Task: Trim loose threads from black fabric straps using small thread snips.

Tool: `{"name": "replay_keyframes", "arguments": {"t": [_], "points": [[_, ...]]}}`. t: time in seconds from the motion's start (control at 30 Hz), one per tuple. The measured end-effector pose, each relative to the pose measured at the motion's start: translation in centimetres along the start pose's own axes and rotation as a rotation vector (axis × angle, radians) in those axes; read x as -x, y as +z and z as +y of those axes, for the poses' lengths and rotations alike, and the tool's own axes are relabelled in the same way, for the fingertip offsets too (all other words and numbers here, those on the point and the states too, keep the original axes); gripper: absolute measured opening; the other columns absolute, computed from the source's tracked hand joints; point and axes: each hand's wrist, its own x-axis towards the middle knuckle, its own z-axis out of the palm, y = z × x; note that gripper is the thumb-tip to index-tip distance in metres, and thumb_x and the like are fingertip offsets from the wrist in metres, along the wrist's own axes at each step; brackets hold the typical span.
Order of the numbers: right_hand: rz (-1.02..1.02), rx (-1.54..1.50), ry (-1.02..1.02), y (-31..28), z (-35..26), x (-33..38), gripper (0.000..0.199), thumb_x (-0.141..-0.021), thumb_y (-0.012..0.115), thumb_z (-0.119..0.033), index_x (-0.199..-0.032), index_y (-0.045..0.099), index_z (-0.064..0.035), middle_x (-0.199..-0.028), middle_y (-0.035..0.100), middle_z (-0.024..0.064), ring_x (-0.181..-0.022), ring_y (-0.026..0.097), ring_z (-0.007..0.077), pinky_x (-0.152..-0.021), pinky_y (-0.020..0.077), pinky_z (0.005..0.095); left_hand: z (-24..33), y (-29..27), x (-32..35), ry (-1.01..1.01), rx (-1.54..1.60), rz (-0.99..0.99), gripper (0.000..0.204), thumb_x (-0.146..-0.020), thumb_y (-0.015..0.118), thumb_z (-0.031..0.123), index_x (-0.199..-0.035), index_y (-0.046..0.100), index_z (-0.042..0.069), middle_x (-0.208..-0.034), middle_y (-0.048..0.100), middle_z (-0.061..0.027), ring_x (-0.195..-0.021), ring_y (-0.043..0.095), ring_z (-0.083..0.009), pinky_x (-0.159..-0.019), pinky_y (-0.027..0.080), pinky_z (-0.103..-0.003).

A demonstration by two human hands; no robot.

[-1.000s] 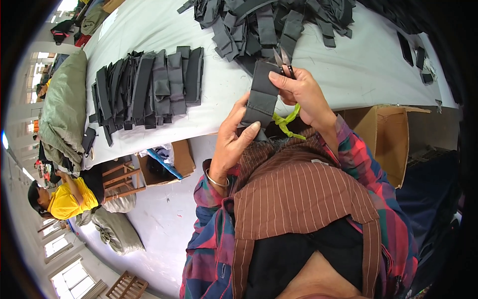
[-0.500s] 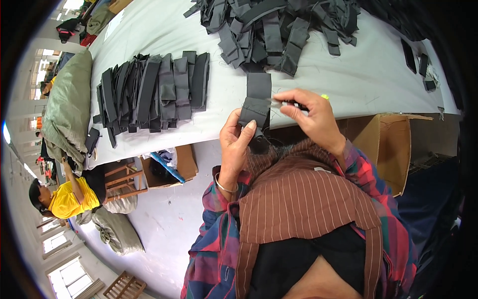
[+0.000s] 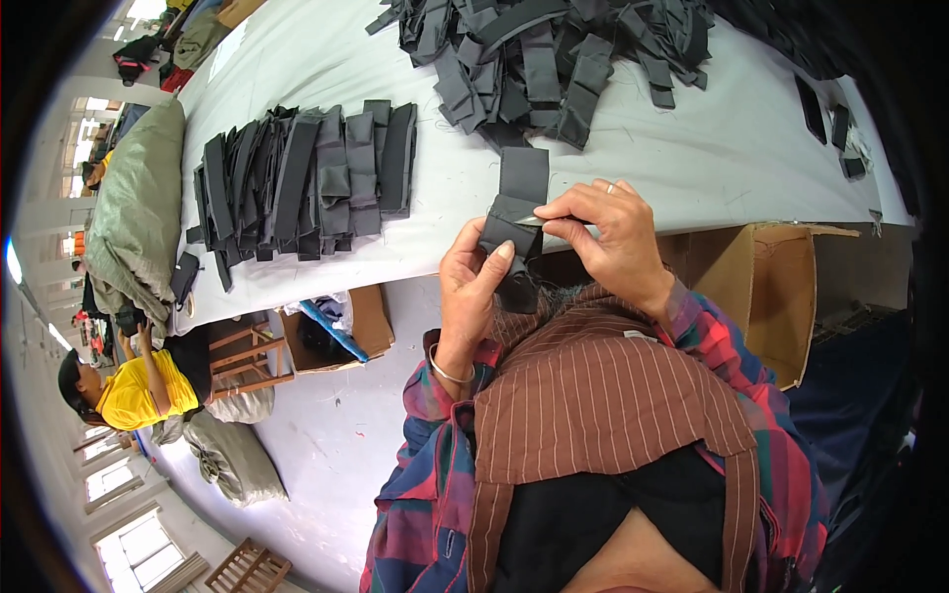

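My left hand [image 3: 471, 280] is closed on a dark grey fabric strip [image 3: 524, 175], thumb on top. The strip's far end stands out flat toward the table, and its lower part hangs folded below my fingers. My right hand [image 3: 615, 240] is pinched around small thread snips [image 3: 531, 220]. Only their pointed metal tip shows, touching the strip at a fold; the handle is hidden in my fingers. Left of my hands lies a row of similar strips [image 3: 297, 183], side by side. A loose heap of strips [image 3: 542, 69] lies beyond them.
The white-covered table [image 3: 712, 163] has its near edge just under my hands. Open cardboard boxes [image 3: 781, 296] stand below it at right and left. Dark small items [image 3: 811, 111] lie at the far right. A person in yellow [image 3: 148, 393] works at the left near green sacks [image 3: 133, 208].
My right hand has turned and moved slightly left, bringing the snips' tip onto the strip. The strip and my left hand have shifted slightly right.
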Motion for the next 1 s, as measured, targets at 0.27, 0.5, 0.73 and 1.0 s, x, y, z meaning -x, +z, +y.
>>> {"name": "replay_keyframes", "arguments": {"t": [0.27,0.5,0.73,1.0], "points": [[-0.028,-0.073,0.079,0.1,0.1,-0.4,0.011,-0.077,0.07,-0.021,-0.084,0.067,-0.0128,-0.072,0.065,-0.0001,-0.063,0.055,0.0185,-0.062,0.0366,0.0316,0.0,-0.3,-0.1,0.123,-0.321,-0.042,0.025,-0.089,0.056,0.004,-0.113,0.055,-0.003,-0.105,0.058,-0.0027,-0.09,0.053,-0.0075,-0.079,0.043,-0.021],[-0.039,-0.071,0.011,0.1,0.1,-0.8,0.012,-0.076,0.071,-0.021,-0.084,0.067,-0.0121,-0.073,0.065,0.0001,-0.067,0.057,0.0198,-0.063,0.038,0.0322,0.2,-0.2,0.0,0.129,-0.415,-0.056,0.024,-0.085,0.057,0.003,-0.108,0.058,-0.004,-0.106,0.058,-0.0061,-0.092,0.053,-0.0111,-0.08,0.043,-0.024],[-0.042,-0.049,-0.002,-0.1,0.2,-0.9,0.011,-0.075,0.071,-0.02,-0.082,0.067,-0.0129,-0.072,0.064,-0.0009,-0.066,0.056,0.0188,-0.063,0.0363,0.0312,0.1,-0.4,-0.1,0.082,-0.3,-0.093,0.026,-0.085,0.058,0.003,-0.11,0.058,-0.004,-0.109,0.057,-0.0049,-0.093,0.052,-0.0098,-0.079,0.042,-0.022],[-0.019,-0.096,0.03,-0.4,0.2,-1.0,0.009,-0.076,0.072,-0.016,-0.083,0.068,-0.0113,-0.072,0.065,-0.0003,-0.065,0.056,0.0176,-0.064,0.0379,0.03,0.5,0.3,-0.2,0.176,-0.331,-0.072,0.022,-0.081,0.059,0.001,-0.102,0.062,-0.003,-0.116,0.055,-0.0106,-0.101,0.053,-0.0159,-0.086,0.041,-0.026]]}}
